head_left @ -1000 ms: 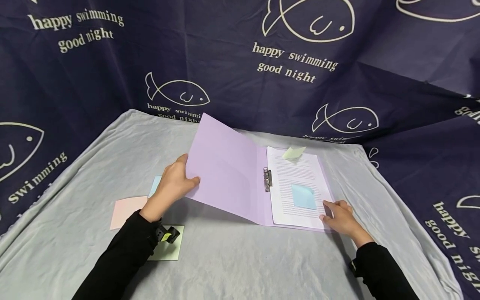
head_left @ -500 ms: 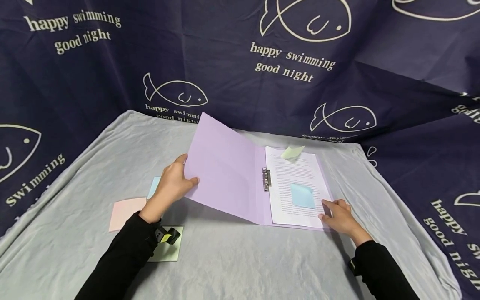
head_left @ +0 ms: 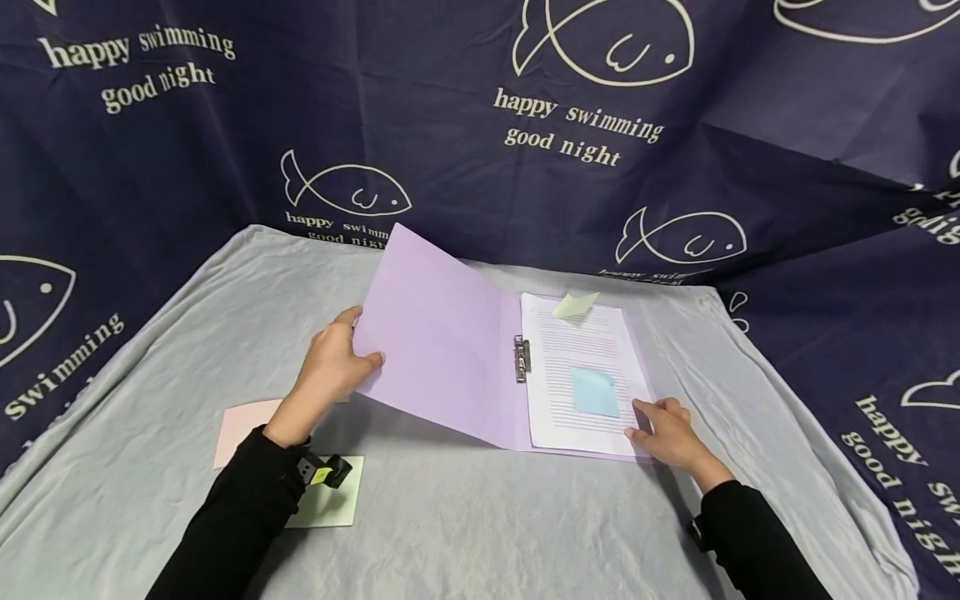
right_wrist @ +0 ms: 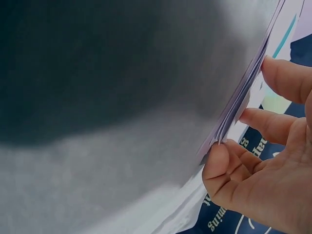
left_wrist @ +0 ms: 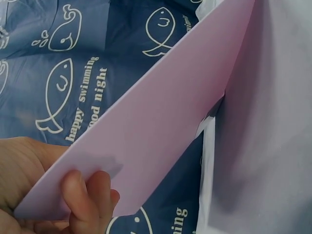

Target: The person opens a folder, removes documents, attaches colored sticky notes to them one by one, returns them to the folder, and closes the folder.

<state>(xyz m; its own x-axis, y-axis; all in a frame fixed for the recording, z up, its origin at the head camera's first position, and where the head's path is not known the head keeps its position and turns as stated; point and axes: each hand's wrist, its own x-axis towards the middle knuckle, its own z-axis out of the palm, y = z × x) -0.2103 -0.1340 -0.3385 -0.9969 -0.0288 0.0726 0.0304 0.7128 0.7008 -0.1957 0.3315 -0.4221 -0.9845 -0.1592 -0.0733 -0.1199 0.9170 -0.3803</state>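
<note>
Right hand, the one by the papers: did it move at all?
No. The right hand still holds the paper stack at its near corner, just as close to the blue sticky note.

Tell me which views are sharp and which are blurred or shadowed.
Head view: evenly lit and sharp, printed lines legible on the white paper stack. Left wrist view: sharp on the lilac folder cover, which fills the frame. Right wrist view: left half dark and smeared, only the right hand in focus.

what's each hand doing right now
Left hand: grips the raised folder cover.
Right hand: fingers pinch the corner of the paper stack.
</note>
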